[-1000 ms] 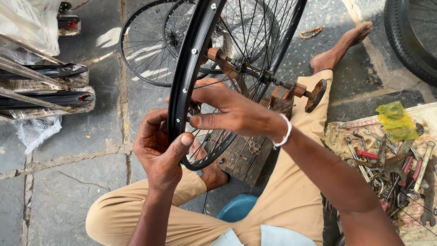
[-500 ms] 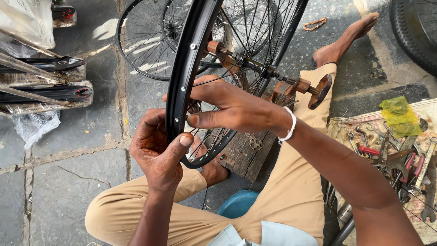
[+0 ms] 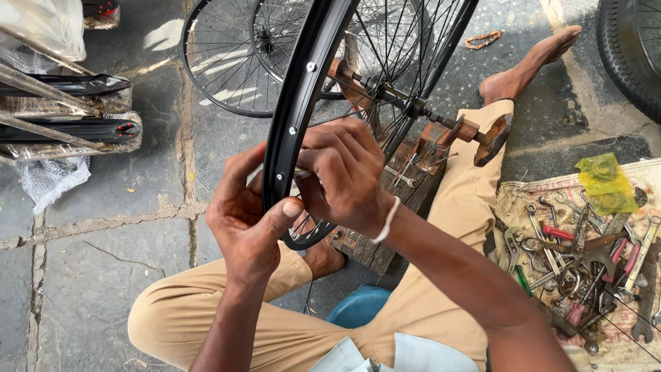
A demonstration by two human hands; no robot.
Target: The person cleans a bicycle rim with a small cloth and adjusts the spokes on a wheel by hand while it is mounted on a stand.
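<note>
Both forearms rise from the lower edge of the head view and meet at the black rim (image 3: 297, 117), which stands upright over the wooden stand (image 3: 406, 186) between the person's knees. The left hand (image 3: 251, 220) curls narrowly around the rim's outer side, thumb pressed on its edge. The right hand (image 3: 348, 176) reaches in from the spoke side, fingers pinched nearly closed on a thin metal part at the rim's inner face; what that part is cannot be told.
</note>
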